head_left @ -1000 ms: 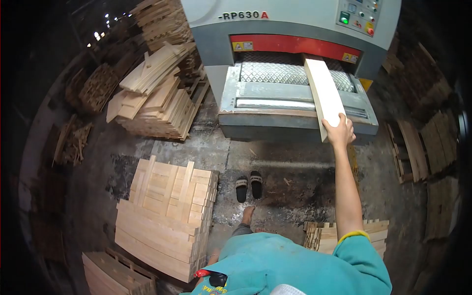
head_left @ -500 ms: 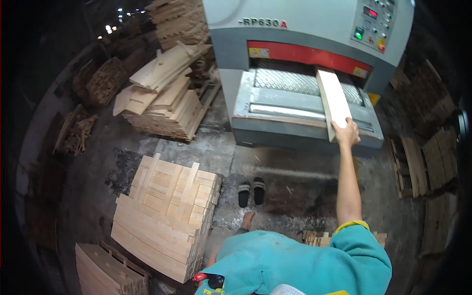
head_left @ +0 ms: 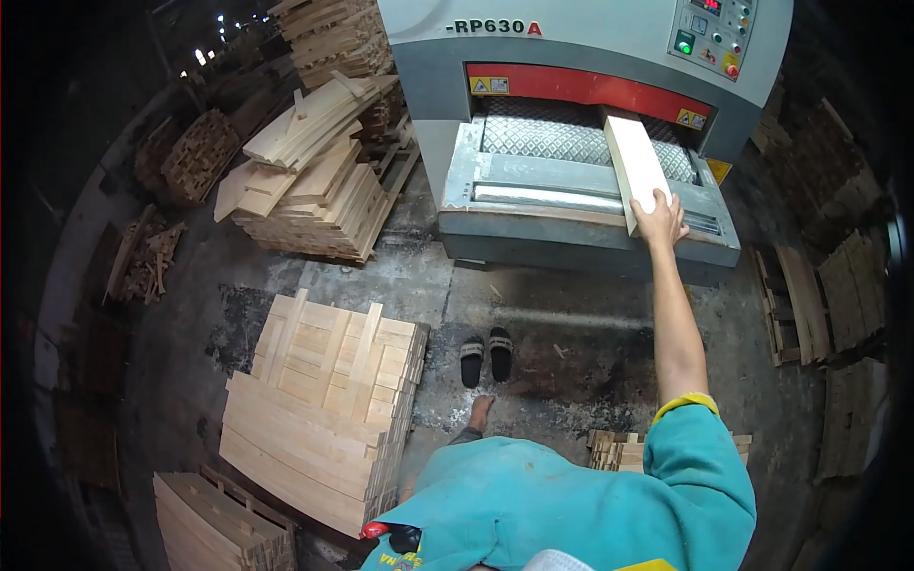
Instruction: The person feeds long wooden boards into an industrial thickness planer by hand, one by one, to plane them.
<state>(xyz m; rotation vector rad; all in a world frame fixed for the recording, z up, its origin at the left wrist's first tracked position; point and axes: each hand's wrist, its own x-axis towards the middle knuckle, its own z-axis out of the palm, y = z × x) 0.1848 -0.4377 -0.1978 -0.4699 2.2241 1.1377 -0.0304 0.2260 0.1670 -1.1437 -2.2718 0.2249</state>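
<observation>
Noting stacked wooden slats (head_left: 314, 409) on the floor at left, black slippers (head_left: 486, 357) mid-floor. A pale board (head_left: 633, 162) lies on the RP630A machine's (head_left: 590, 57) infeed table (head_left: 533, 176), far end at the opening. My right hand (head_left: 659, 221), fingers open, rests on its near end. My left hand is out of view.

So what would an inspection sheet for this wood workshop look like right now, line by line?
Surface: metal feed table of the grey machine, with one board on it; the floor is stained and dusty.
Job's things: pale board lies at an angle on the feed table, far end at the machine's mouth.
Clutter: pair of sandals on the floor near a bare foot.
Hands: right hand on the board's near end, grip unclear; left hand not in view.
Cables: nothing seen.
Surroundings: stacked boards at front left, more piles beside the machine, dark stacks at right.
</observation>
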